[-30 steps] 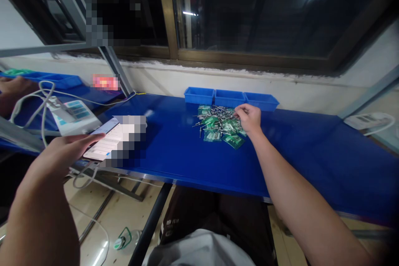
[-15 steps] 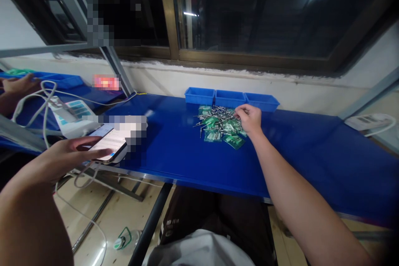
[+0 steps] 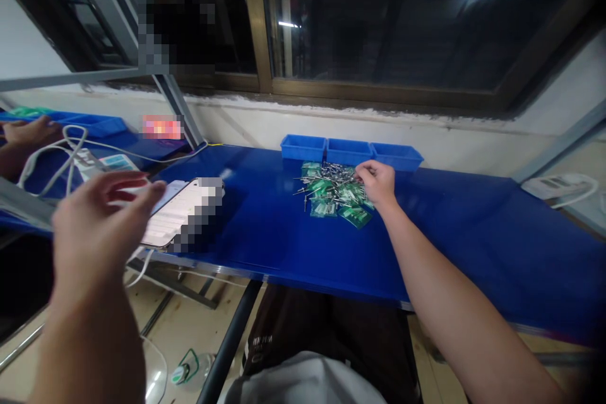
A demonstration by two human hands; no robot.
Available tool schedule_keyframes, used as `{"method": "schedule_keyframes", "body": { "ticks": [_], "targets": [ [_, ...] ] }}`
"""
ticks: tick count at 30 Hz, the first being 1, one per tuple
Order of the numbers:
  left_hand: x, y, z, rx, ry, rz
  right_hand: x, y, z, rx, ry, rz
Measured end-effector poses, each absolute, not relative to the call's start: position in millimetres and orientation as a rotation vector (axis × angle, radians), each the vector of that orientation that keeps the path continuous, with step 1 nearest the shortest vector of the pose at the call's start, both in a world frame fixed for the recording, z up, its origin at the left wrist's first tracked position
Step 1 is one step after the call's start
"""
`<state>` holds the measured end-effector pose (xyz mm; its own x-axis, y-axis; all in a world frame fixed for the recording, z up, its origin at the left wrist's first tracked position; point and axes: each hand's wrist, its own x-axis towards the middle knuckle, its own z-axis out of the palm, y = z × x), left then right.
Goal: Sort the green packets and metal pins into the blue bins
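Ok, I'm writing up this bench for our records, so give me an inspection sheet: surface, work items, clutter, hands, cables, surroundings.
Surface: blue tabletop, glossy.
Work items: metal pins and green packets heaped together in front of three blue trays.
Clutter: phone with lit screen at the tabletop's left end, partly pixelated.
Hands: left hand raised beside the phone, thumb and fingers apart; contact unclear. Right hand at the heap's right side, fingers drawn together; any pin held is too small to tell.
Cables: white cable looped at left; white cord hanging below the phone.
Surroundings: dark window behind; another person's hand at far left; bottle on the floor.
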<state>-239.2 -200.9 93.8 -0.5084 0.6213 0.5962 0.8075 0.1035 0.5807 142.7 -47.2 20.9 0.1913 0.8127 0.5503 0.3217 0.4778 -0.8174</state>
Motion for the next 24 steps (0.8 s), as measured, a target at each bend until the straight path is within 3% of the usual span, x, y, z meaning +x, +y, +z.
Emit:
{"method": "schedule_keyframes", "body": {
  "ticks": [5, 12, 19, 24],
  "targets": [
    [-122.9, -173.1, 116.9, -2.329, -1.849, -1.156, 141.2, -49.6, 23.8, -0.993, -1.324, 0.610],
    [-29.5, -64.0, 91.9, -2.964, -1.426, -0.799, 143.2, -44.5, 24.5, -0.891, -1.150, 0.749],
    [-17.1, -38.1, 71.6, -2.805, -1.489, -1.208, 142.3, -36.2, 19.1, -0.945, -1.096, 0.789],
    [-14.7, -34.2, 54.4, -3.006, -1.196, -1.212, 139.0, -34.1, 17.2, -0.909, -1.075, 0.860]
  ]
}}
